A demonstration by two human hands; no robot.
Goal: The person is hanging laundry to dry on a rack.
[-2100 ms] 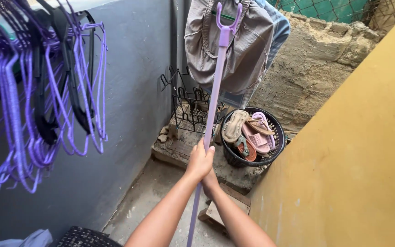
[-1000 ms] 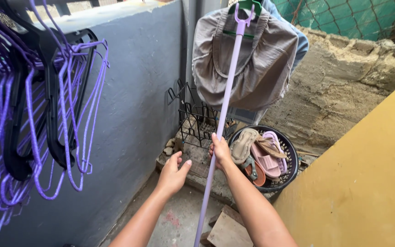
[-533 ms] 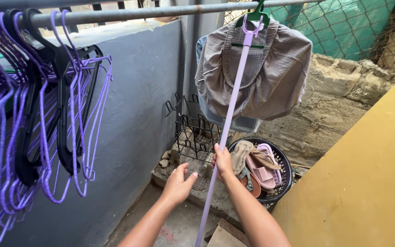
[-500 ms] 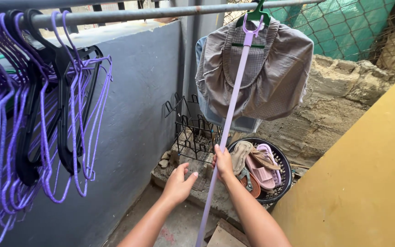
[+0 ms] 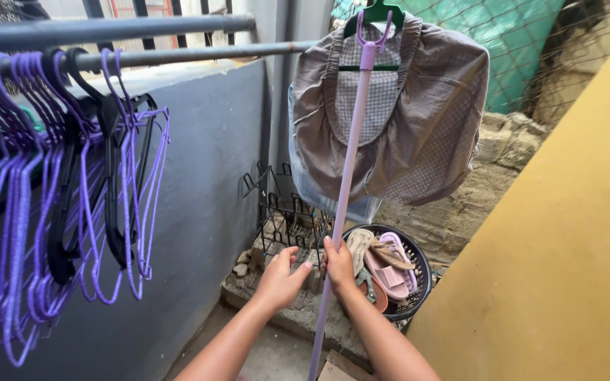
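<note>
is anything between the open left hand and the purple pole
Nothing visible does. The left hand hangs open just beside the purple pole, with only a small gap of air between its fingers and the shaft. The right hand grips the pole at about the same height, on its far side.

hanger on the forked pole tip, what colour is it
Green; the hanger shows best in the head view, at the top.

I see no packages from here. No labels, signs or screens either (only bare walls and rails).
</note>
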